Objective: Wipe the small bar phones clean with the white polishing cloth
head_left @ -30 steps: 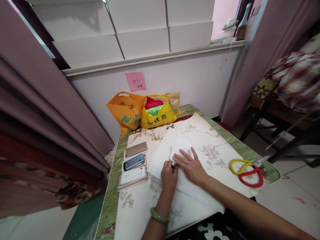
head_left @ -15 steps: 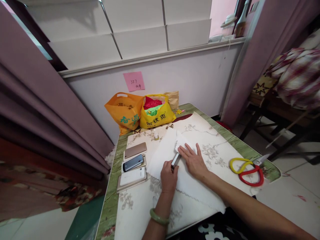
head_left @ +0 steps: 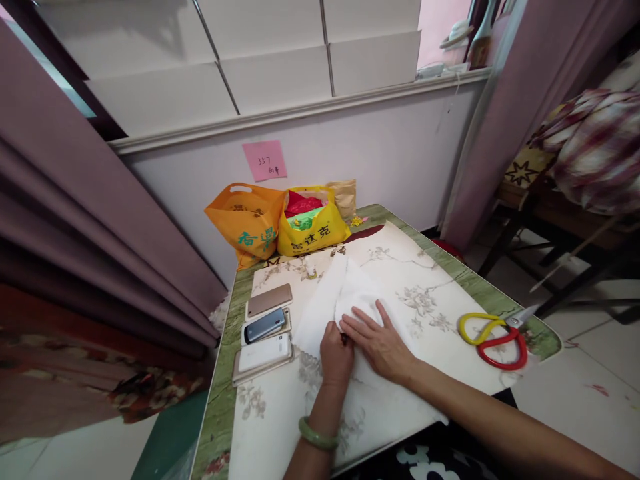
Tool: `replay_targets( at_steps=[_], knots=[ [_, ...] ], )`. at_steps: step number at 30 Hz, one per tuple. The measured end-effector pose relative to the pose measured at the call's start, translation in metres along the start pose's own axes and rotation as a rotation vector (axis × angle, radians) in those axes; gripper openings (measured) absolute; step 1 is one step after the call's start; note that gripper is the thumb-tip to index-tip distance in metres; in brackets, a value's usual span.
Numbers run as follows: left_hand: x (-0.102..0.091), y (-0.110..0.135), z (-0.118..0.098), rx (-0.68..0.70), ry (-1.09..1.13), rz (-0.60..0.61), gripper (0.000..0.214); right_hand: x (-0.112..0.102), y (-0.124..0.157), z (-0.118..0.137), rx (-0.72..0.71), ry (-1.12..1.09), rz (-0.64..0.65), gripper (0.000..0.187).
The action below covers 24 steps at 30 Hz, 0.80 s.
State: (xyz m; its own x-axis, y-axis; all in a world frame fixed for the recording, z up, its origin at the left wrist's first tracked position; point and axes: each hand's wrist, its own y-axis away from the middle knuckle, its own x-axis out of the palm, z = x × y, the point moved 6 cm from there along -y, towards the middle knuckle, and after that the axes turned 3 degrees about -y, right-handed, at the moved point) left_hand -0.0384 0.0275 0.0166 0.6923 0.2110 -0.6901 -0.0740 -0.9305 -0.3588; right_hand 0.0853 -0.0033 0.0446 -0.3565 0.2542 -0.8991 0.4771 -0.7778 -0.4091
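A folded white sheet of paper (head_left: 360, 293) lies on a floral table cover (head_left: 430, 293). My left hand (head_left: 336, 357) is closed round a small dark tool (head_left: 344, 337), held against the fold of the paper; only its tip shows. A green bangle (head_left: 316, 433) is on that wrist. My right hand (head_left: 381, 341) lies flat on the paper with fingers stretched out, pressing it down just right of the tool.
Three phones (head_left: 265, 327) lie in a column left of the paper. Red and yellow scissors (head_left: 493, 337) rest at the table's right edge. Orange (head_left: 247, 220) and yellow (head_left: 311, 227) bags stand at the back by the wall. Curtains hang on both sides.
The tool stuck out forward along the fold half a second ago; now my left hand has drawn it back toward me. My right hand slid back with it, still flat on the paper.
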Motion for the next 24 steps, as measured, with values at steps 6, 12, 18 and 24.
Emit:
replay_targets(
  at_steps=[6, 12, 18, 24],
  knots=[
    [0.001, 0.0, -0.002, 0.013, 0.035, 0.025, 0.014, -0.004, 0.0, -0.016, 0.241, 0.054, -0.064, 0.062],
    [0.002, 0.0, 0.0, 0.007, 0.019, 0.029, 0.007, -0.004, -0.005, -0.01, 0.067, 0.027, -0.009, 0.061],
    [0.001, 0.0, 0.0, 0.002, 0.031, 0.038, 0.011, -0.002, -0.01, -0.016, 0.143, 0.031, -0.03, 0.058],
    [0.001, 0.0, -0.001, 0.017, 0.042, 0.045, 0.016, 0.002, -0.011, -0.029, 0.245, 0.005, -0.013, 0.069]
  ],
)
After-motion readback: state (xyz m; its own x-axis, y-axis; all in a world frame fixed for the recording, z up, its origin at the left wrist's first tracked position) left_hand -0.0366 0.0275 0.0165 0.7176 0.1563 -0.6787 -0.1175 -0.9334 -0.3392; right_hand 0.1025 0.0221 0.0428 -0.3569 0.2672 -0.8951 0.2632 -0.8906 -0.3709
